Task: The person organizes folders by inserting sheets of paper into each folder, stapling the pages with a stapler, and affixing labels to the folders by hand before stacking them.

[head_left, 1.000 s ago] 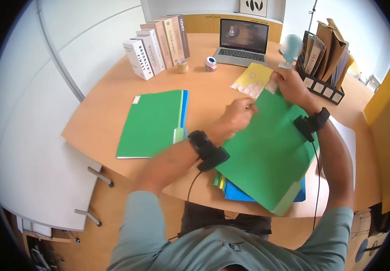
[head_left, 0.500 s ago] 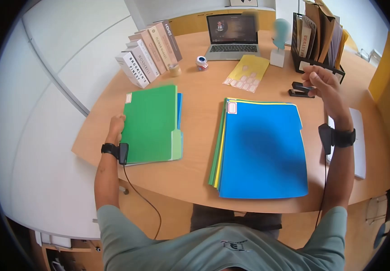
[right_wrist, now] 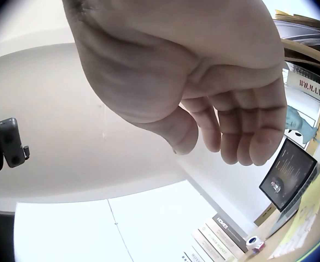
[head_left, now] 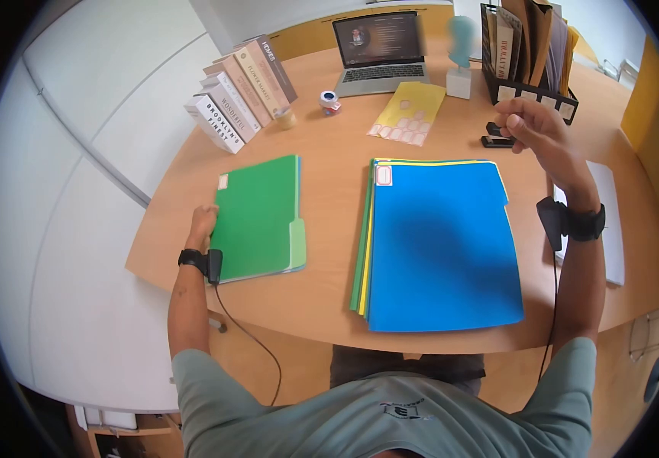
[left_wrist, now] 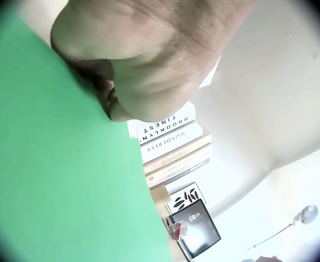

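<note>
My left hand grips the left edge of a green file folder lying on the left pile. Up close in the left wrist view, the fingers curl at the folder's edge, their tips mostly hidden. A small label sits at the folder's top left corner and a tab sticks out on its right. To the right lies a second pile, a blue folder on top with yellow and green ones showing beneath. My right hand is raised beyond that pile's upper right corner, fingers loosely bent and holding nothing, near a black stapler.
A yellow sheet of labels lies before the laptop. Upright books, a tape roll and a small white round item stand at back left. A file holder and a teal bust stand back right; white papers lie right.
A second ago both hands held a green folder above the right pile; it has left there, uncovering the blue one. My left hand went to the left pile's edge; my right let go and lifted away.
</note>
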Tool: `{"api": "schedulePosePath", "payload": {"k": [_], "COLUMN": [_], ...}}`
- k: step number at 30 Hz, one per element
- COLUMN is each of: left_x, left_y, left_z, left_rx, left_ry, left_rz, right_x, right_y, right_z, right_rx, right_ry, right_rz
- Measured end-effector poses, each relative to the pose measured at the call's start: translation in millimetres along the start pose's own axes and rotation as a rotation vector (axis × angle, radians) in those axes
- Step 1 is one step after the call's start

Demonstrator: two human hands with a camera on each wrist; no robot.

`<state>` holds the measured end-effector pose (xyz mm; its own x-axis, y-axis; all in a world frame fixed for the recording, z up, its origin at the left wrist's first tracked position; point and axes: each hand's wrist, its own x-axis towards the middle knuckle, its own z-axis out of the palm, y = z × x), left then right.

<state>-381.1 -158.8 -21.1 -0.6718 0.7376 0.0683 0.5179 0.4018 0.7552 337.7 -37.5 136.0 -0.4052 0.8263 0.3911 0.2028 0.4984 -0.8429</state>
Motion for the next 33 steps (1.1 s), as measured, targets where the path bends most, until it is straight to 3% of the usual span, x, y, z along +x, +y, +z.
{"api": "schedulePosePath", "payload": {"k": [1,4,6,8,11,14,20,23,26,29,32,33], "left_x": [6,-39,-72,-116,-135,-137,-146,-138,-134,-138,-145,-153], "left_y": [-9,53,109,169,200,199,183,173,170,180,203,225], "left_z": [1,16,45,70,98,105,89,81,77,81,114,127], "left_rx": [0.037,0.601,0.380,0.336,0.314,0.446,0.269,0.374,0.387,0.357,0.217,0.155], "left_ry": [-0.021,0.255,0.044,-0.215,-0.595,-0.725,-0.654,-0.718,-0.728,-0.701,-0.520,-0.568], "left_rz": [0.050,0.622,0.911,1.057,1.074,0.960,0.987,0.870,0.893,0.983,1.009,0.978], "right_x": [0,0,2,2,1,-2,-1,-2,-7,-16,-31,-37], "right_y": [0,4,6,5,4,4,5,7,6,15,33,37], "right_z": [0,-1,0,3,4,0,-2,-2,-5,-10,-8,-7], "right_rx": [0.003,0.001,-0.008,-0.032,-0.039,-0.033,-0.067,-0.103,-0.133,0.071,0.162,0.203], "right_ry": [0.001,0.009,0.008,-0.008,-0.033,-0.036,-0.044,-0.041,-0.051,-0.064,-0.017,0.000], "right_rz": [-0.003,-0.016,-0.025,-0.016,-0.018,-0.015,-0.019,-0.005,0.038,0.175,0.348,0.381]}}
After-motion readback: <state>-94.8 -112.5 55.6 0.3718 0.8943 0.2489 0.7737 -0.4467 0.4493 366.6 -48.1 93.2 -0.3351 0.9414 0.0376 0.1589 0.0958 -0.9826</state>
